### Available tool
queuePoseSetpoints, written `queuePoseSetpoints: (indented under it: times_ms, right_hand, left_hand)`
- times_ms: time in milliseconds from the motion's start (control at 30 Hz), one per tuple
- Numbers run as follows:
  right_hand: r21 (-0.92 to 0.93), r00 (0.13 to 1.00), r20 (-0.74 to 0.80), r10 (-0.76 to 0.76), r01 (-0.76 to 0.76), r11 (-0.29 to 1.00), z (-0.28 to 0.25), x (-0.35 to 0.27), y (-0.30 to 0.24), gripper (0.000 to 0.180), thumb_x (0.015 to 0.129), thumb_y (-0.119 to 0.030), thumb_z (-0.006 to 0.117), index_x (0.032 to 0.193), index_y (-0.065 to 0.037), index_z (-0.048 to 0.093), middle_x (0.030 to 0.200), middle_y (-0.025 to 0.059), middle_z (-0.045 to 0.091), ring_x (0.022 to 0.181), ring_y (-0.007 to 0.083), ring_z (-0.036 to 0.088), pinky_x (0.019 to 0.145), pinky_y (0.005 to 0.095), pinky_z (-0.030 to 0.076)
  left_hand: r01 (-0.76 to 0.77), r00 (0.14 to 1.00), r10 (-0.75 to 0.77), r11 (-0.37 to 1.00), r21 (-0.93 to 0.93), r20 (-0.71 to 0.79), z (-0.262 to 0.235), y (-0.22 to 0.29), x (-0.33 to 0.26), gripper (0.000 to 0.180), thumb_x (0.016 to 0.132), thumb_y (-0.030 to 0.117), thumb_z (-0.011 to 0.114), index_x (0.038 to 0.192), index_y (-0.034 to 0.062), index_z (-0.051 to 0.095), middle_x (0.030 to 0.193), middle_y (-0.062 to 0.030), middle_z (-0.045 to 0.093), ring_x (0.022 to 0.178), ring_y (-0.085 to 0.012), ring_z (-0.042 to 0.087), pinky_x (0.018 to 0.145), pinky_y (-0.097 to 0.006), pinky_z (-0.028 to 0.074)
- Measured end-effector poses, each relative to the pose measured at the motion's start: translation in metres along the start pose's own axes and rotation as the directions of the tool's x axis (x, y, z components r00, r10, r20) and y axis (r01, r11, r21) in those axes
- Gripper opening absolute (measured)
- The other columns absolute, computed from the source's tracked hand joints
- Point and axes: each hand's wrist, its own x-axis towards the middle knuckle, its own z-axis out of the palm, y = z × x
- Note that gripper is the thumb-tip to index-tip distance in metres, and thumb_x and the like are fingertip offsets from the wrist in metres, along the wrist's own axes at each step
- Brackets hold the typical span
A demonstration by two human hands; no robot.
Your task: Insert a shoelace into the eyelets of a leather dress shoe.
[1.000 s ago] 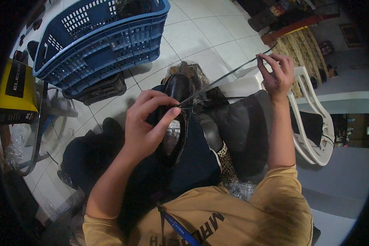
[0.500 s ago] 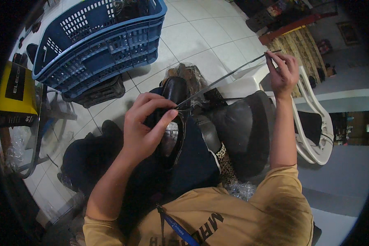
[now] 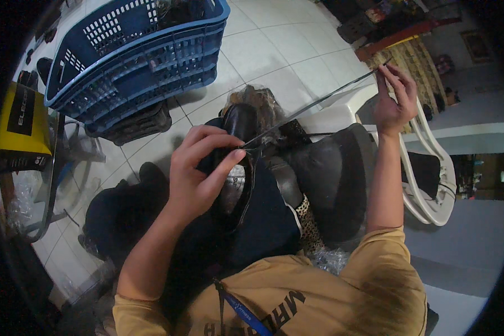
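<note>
Yellow rectangular box (image 3: 22, 126) with a black label panel (image 3: 23, 111), far left, beside the blue basket (image 3: 134, 53)

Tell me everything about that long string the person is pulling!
The string is thin, dark and pulled tight in a straight line. Its low end sits at the black shoe on the person's lap, where the left hand pinches it with thumb and fingertips. Its high end is pinched in the raised right hand. In between it hangs in the air above the white tiled floor, touching nothing.
</note>
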Motion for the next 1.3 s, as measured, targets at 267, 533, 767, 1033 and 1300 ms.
queuePoseSetpoints:
  times_ms: [267, 533, 767, 1033, 1300]
  right_hand:
    - [0.340, 0.976, -0.043, 0.214, -0.187, 0.922, 0.005, 0.007, -0.014, 0.022, 0.090, 0.004, 0.081, 0.110, -0.003, 0.081, 0.109, 0.0105, 0.079, 0.102, 0.0236, 0.075, 0.093, 0.0349, 0.060]
    - [0.404, 0.345, 0.890, 0.298, -0.900, -0.166, 0.020, -0.020, -0.132, 0.024, 0.098, -0.006, 0.078, 0.119, 0.001, 0.069, 0.099, 0.0116, 0.076, 0.088, 0.0199, 0.077, 0.077, 0.0304, 0.063]
    - [0.273, 0.268, 0.961, 0.065, -0.958, -0.086, 0.036, -0.023, -0.169, 0.022, 0.094, -0.008, 0.083, 0.112, -0.003, 0.071, 0.094, 0.0038, 0.075, 0.080, 0.0136, 0.074, 0.072, 0.0274, 0.059]
    - [0.333, 0.333, 0.943, 0.016, -0.943, -0.015, 0.047, -0.008, -0.169, 0.023, 0.091, -0.009, 0.086, 0.109, -0.004, 0.073, 0.088, -0.0012, 0.073, 0.078, 0.0053, 0.065, 0.071, 0.0221, 0.050]
    - [0.316, 0.276, 0.946, -0.168, -0.901, 0.296, 0.049, -0.007, -0.161, 0.017, 0.096, -0.015, 0.082, 0.103, -0.005, 0.070, 0.092, -0.0025, 0.069, 0.089, 0.0067, 0.064, 0.084, 0.0255, 0.049]
  left_hand:
    - [-0.008, 1.000, 0.008, 1.000, -0.007, -0.006, -0.004, 0.000, -0.002, 0.017, 0.087, 0.009, 0.085, 0.103, 0.0042, 0.081, 0.102, -0.0084, 0.071, 0.101, -0.0238, 0.067, 0.088, -0.035, 0.052]
    - [-0.109, 0.994, 0.108, 0.990, 0.093, 0.014, -0.003, -0.003, 0.003, 0.018, 0.086, 0.010, 0.088, 0.103, 0.0086, 0.085, 0.100, -0.0054, 0.069, 0.098, -0.0204, 0.064, 0.087, -0.034, 0.049]
    - [-0.129, 0.991, 0.127, 0.987, 0.097, 0.032, -0.010, -0.006, 0.004, 0.018, 0.085, 0.012, 0.088, 0.102, 0.0084, 0.085, 0.099, -0.0036, 0.072, 0.098, -0.0198, 0.063, 0.090, -0.034, 0.047]
    - [-0.122, 0.990, 0.121, 0.993, 0.008, 0.073, -0.017, -0.007, 0.012, 0.016, 0.087, 0.012, 0.088, 0.101, 0.0052, 0.084, 0.098, -0.0051, 0.080, 0.098, -0.0186, 0.067, 0.095, -0.035, 0.047]
    - [-0.112, 0.992, 0.115, 0.993, -0.048, 0.050, -0.014, -0.015, 0.012, 0.017, 0.088, 0.007, 0.088, 0.104, 0.0039, 0.084, 0.107, -0.0077, 0.079, 0.103, -0.0178, 0.069, 0.094, -0.031, 0.050]
